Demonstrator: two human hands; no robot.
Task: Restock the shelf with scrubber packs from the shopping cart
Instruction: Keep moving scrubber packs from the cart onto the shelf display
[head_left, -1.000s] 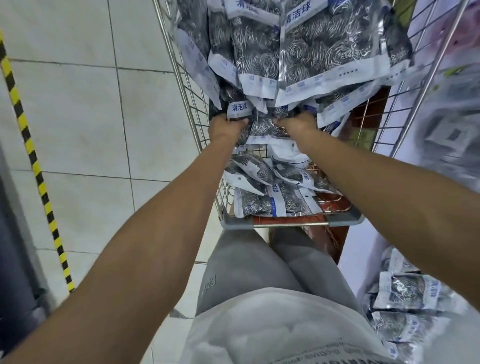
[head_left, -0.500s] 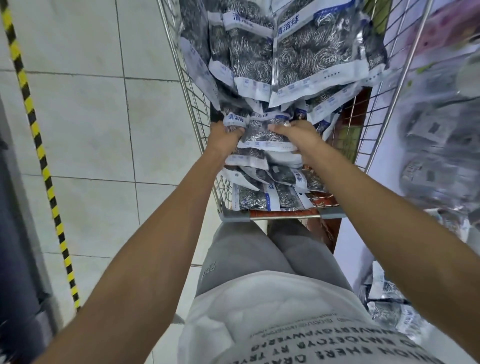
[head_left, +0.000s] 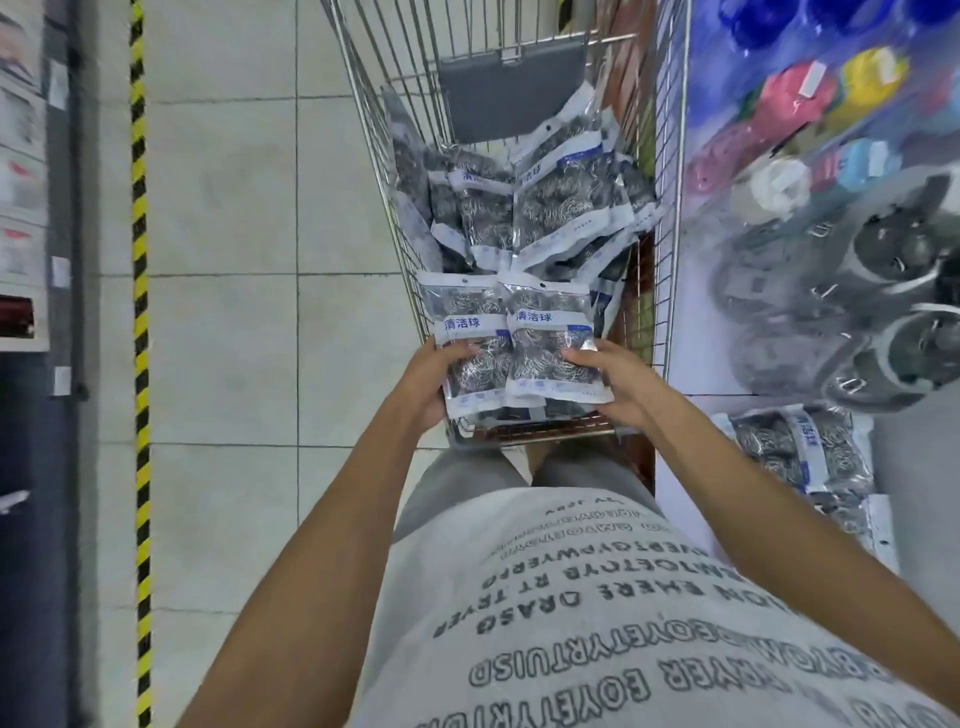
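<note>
Between two rows of store shelving, a pale tiled floor runs up the aisle, its grout lines dark and a yellow-and-black hazard stripe laid along the left side beside a dark shelf unit with white labels. On the right stands a white shelf hung with blurred coloured goods above and grey metal ones lower down; a few scrubber packs already lie on its lower level. A wire shopping cart stands in the middle of the aisle, close against the right-hand shelf, with a loose pile of packs heaped in its basket below a grey flap. A person in a grey printed shirt stands at the near end of the cart with both arms stretched forward. Two packs, side by side with their blue-and-white labels facing up, are held above the cart's near end. Left hand grips the left pack's outer edge, thumb over its front; right hand grips the right pack's outer edge likewise.
</note>
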